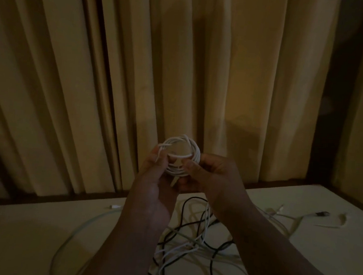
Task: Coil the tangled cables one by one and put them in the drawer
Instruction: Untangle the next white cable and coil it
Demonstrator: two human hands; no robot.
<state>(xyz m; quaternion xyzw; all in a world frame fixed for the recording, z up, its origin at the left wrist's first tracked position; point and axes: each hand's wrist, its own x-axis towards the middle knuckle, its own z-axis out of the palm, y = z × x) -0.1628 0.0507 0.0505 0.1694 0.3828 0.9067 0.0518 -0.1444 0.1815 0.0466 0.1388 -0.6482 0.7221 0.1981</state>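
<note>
Head view, dim lighting. Both forearms reach forward from the near edge, and the two hands meet at the centre, raised above the table [27, 233]. Between them is the coiled white cable [193, 151], wound into a compact ring of several turns with its opening facing the camera. The left hand [157, 179] has its fingers curled against the left side of the ring and pinches the loose end [162, 147], a short white tail that sticks out at the upper left of the coil. The right hand [212, 174] grips the right side of the ring, with thumb and fingers bent around the turns. A short white stub hangs below the coil between the two palms.

Below and nearer than the hands, the tangle of cables [189, 244] lies on the table: white and black strands cross one another in loose loops, partly hidden by the forearms. One pale strand curves from the tangle toward the near left. A white connector [114, 207] lies by itself at the far left of the table, well apart from the hands. At the far right lie more white cable ends and a dark plug [322, 213]. A pleated tan curtain [116, 67] fills the background behind the table's far edge.
</note>
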